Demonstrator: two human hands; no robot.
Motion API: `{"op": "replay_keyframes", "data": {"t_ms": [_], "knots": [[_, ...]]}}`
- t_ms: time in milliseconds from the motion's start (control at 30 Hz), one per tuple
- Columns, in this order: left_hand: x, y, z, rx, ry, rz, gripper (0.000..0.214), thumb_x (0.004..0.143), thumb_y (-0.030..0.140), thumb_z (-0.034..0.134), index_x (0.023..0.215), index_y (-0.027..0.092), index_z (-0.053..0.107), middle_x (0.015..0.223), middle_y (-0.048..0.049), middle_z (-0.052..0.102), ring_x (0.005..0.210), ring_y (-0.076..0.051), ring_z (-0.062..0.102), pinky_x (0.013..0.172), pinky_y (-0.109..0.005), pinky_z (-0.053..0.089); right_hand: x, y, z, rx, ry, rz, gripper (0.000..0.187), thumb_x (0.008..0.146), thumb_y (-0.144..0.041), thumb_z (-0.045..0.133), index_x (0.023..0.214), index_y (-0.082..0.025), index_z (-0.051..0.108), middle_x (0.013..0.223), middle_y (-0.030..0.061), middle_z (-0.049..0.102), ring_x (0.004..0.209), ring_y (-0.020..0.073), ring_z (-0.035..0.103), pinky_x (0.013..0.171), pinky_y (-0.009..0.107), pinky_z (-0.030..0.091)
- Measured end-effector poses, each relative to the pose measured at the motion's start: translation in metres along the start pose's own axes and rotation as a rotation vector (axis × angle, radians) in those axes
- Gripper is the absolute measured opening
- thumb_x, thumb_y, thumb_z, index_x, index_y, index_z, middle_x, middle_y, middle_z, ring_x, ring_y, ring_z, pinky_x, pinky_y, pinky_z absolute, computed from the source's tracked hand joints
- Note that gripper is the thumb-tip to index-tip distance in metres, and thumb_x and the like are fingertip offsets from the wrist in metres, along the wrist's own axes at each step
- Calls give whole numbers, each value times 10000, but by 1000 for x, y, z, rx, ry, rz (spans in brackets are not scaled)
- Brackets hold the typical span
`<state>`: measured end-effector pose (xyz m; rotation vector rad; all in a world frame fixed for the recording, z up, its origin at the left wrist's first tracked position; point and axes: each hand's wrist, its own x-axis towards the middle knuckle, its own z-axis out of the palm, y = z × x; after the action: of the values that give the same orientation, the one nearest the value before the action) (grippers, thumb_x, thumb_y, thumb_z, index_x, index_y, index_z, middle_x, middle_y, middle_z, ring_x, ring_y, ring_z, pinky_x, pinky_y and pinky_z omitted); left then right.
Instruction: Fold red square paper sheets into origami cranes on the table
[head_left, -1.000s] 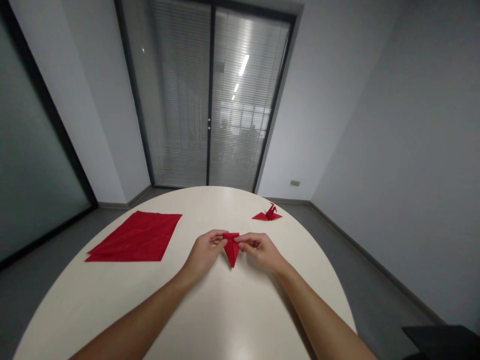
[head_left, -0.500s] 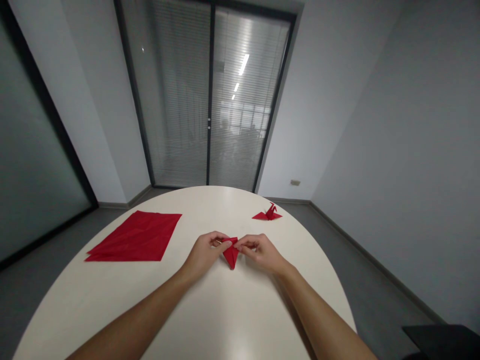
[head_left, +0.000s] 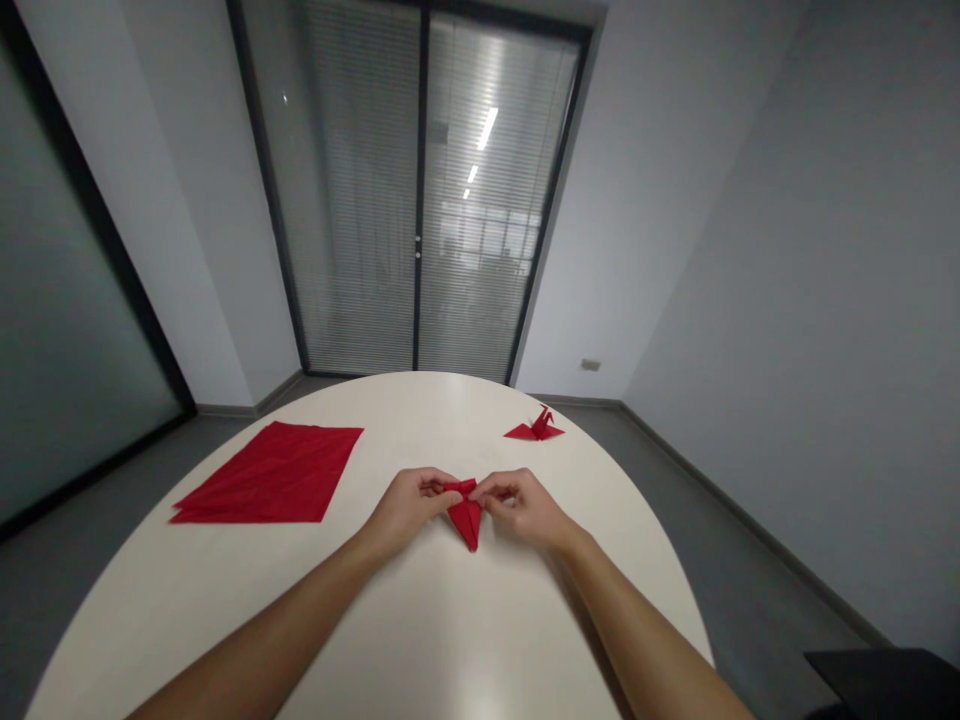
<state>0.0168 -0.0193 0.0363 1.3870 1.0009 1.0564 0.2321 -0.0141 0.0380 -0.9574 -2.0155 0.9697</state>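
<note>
A small folded piece of red paper [head_left: 468, 522] is held between my two hands over the middle of the table, its narrow point toward me. My left hand [head_left: 411, 506] pinches its upper left side, thumb on top. On the upper right side, my right hand [head_left: 523, 502] grips it between thumb and fingers. Part of the paper's far end is covered by the fingertips. Beyond my right hand stands a finished red origami crane [head_left: 541, 427] with its wings spread.
Red paper sheets [head_left: 274, 472] lie stacked unevenly on the left of the round white table [head_left: 420, 640]. Behind the table are glass panels with blinds [head_left: 360, 220]. A black object [head_left: 885, 680], partly cut off, shows at the lower right.
The folded red paper has shifted slightly toward me and to the right, and its far edge now looks folded over. Both hands keep their pinch with small finger movements.
</note>
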Motion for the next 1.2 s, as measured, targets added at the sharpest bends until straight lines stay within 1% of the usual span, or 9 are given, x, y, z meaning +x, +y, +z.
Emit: {"op": "replay_keyframes", "data": {"t_ms": [167,367,600,700,800,933,1067,1133,1200], "knots": [[0,-1,2,-38,-4,2,302,623,364,831,818,148,753,751,-56,741,694,-184,655,683,-294,486,0,3,1,-11,18,-9,142,839,-184,636,913,-174,757,811,43,758,721,171,658,695,281,493],[0,1,0,-39,-5,-29,320,635,372,836,840,143,748,666,-27,710,589,-149,609,584,-263,451,-1,-5,-1,-13,18,-6,125,878,-237,639,915,-180,744,824,44,758,735,176,661,690,282,485],[-2,1,-3,-35,-83,-35,372,647,340,833,951,133,785,854,-93,784,739,-210,681,673,-296,491,-1,-1,-1,0,16,-12,130,877,-199,617,936,-179,730,811,36,730,721,164,624,677,273,459],[-1,0,-3,-28,-89,-75,410,648,309,811,1009,117,781,858,-98,788,711,-196,668,651,-280,462,1,2,2,5,42,6,111,875,-211,620,928,-173,709,766,21,696,666,144,579,643,266,436],[0,-1,-3,-13,-77,-97,415,656,294,787,1028,112,778,828,-90,785,681,-177,646,636,-267,433,2,3,4,97,65,37,94,872,-253,648,930,-179,642,737,-4,665,628,125,539,609,253,403],[1,-2,-3,-5,-61,-101,404,652,296,778,1014,118,786,824,-87,781,673,-171,629,626,-263,414,3,4,4,284,57,101,256,865,-313,684,1064,-199,569,697,-34,666,587,117,526,586,248,370],[0,-2,-4,1,-75,-88,416,664,314,762,1026,111,787,789,-81,773,613,-143,575,591,-252,372,4,5,3,308,23,127,269,864,-395,688,998,-162,667,800,40,736,716,173,641,692,305,452],[0,-3,-4,-6,-80,-80,427,676,328,759,1040,107,784,768,-78,769,596,-136,558,582,-250,364,5,5,3,234,44,100,264,877,-410,674,960,-161,701,866,69,754,798,204,675,754,337,482],[0,-3,-4,-4,-67,-71,435,684,341,764,1051,110,781,769,-78,769,601,-141,567,582,-253,373,5,5,2,116,93,52,243,892,-388,664,998,-175,713,935,78,757,867,218,685,793,352,496]]}}
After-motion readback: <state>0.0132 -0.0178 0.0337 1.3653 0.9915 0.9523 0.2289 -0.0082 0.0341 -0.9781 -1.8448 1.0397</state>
